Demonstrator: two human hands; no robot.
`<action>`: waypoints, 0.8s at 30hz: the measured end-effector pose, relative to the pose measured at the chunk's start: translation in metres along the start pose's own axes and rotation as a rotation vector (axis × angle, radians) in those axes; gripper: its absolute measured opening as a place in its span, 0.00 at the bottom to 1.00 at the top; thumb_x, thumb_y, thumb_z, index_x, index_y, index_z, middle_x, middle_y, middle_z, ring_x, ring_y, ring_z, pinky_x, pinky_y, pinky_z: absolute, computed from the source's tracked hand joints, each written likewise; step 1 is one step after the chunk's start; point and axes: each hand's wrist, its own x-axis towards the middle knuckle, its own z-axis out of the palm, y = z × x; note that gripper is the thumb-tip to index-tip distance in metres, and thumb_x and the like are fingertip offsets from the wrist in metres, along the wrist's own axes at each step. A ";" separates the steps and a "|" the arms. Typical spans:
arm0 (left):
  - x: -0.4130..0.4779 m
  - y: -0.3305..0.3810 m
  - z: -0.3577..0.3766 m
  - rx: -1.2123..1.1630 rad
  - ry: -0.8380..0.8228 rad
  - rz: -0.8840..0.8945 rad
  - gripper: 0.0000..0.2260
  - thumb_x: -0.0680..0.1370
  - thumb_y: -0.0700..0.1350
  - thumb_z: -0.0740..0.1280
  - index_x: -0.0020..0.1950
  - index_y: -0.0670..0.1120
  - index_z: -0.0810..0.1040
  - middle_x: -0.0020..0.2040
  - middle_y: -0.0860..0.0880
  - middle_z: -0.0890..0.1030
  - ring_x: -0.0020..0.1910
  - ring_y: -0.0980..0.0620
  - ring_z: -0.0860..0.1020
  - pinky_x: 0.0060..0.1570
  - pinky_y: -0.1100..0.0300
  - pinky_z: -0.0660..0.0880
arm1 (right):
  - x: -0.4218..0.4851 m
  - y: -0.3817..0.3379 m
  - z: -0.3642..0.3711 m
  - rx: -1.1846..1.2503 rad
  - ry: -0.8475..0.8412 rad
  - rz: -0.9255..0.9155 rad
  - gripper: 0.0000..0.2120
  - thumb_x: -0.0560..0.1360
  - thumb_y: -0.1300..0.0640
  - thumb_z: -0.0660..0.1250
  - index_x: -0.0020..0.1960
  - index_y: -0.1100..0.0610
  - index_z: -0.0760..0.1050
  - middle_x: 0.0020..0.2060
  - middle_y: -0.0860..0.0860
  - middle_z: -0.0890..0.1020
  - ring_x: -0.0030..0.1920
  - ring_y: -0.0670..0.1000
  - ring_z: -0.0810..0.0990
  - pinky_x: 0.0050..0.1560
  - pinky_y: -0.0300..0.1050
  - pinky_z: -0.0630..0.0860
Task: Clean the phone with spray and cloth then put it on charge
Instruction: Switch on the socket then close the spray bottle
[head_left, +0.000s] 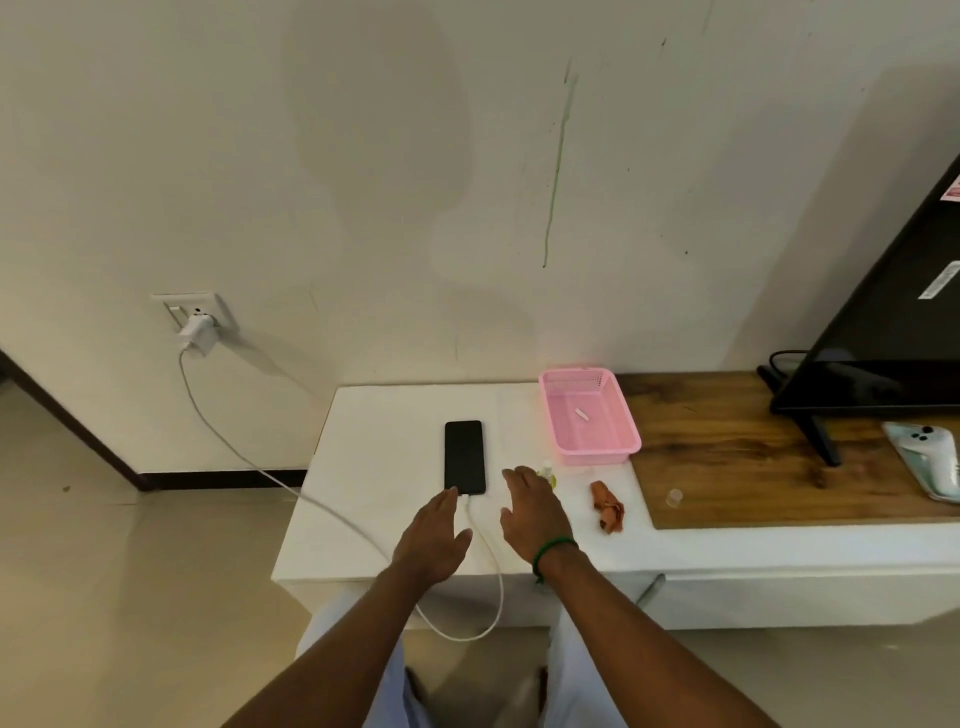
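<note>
A black phone (464, 456) lies screen up on the white cabinet top (374, 499). A white charging cable (332, 512) is plugged into its near end and runs left to a white charger (198, 332) in the wall socket. My left hand (434, 538) hovers open just below the phone, fingertips near the plug. My right hand (532, 512) is open to the right of the phone, partly hiding a small spray bottle (547, 473). A crumpled orange cloth (608, 506) lies further right.
A pink plastic basket (623, 447) holding a small white piece stands behind the bottle. To the right lie a wooden top (753, 467), a small clear cap (674, 497), a black TV (893, 332) on its stand and a pale phone (927, 460). Tiled floor lies left.
</note>
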 end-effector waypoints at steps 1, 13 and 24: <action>0.005 0.005 0.000 -0.018 0.004 0.006 0.29 0.81 0.52 0.58 0.78 0.46 0.51 0.78 0.48 0.56 0.76 0.49 0.56 0.73 0.56 0.56 | 0.004 0.005 -0.007 0.018 0.035 0.016 0.24 0.76 0.58 0.62 0.71 0.57 0.63 0.69 0.54 0.68 0.68 0.54 0.66 0.67 0.45 0.66; 0.071 0.055 0.023 -0.274 -0.030 -0.002 0.30 0.74 0.47 0.72 0.73 0.45 0.65 0.66 0.45 0.73 0.62 0.47 0.75 0.63 0.53 0.71 | 0.026 0.112 -0.067 0.156 0.331 0.427 0.11 0.73 0.66 0.64 0.54 0.64 0.78 0.50 0.59 0.81 0.53 0.59 0.78 0.53 0.47 0.73; 0.104 0.059 0.057 -0.432 -0.092 -0.098 0.41 0.65 0.49 0.79 0.74 0.45 0.64 0.67 0.44 0.71 0.60 0.43 0.77 0.62 0.47 0.72 | 0.009 0.192 -0.061 0.056 0.240 0.786 0.22 0.68 0.56 0.70 0.60 0.60 0.74 0.57 0.61 0.75 0.53 0.60 0.75 0.50 0.49 0.74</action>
